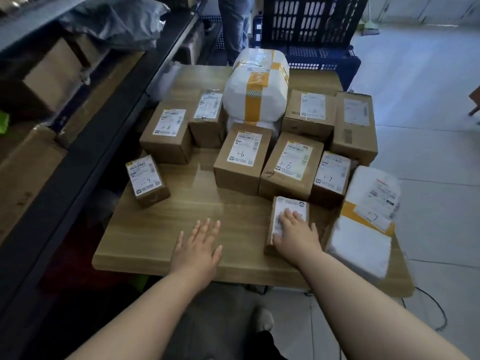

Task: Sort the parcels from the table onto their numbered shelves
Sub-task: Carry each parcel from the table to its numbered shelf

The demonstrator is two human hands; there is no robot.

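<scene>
Several labelled parcels lie on a wooden table (161, 237). My right hand (296, 232) rests flat on a small brown box (281, 207) at the front right, fingers spread over its label, not gripping it. My left hand (198, 246) hovers open over bare tabletop, holding nothing. Brown boxes marked 1-6 (240, 157) (291, 165) stand in the middle. Two boxes marked 1-7 (146, 179) (331, 175) sit left and right. A white bag marked 1-7 (368, 216) lies at the right edge. A big white taped bundle (257, 87) sits at the back.
Dark metal shelves (85, 141) holding cardboard boxes and a grey bag run along the left. A blue plastic crate (311, 27) stands behind the table, beside a person's legs (235, 24). Tiled floor (426, 81) lies to the right.
</scene>
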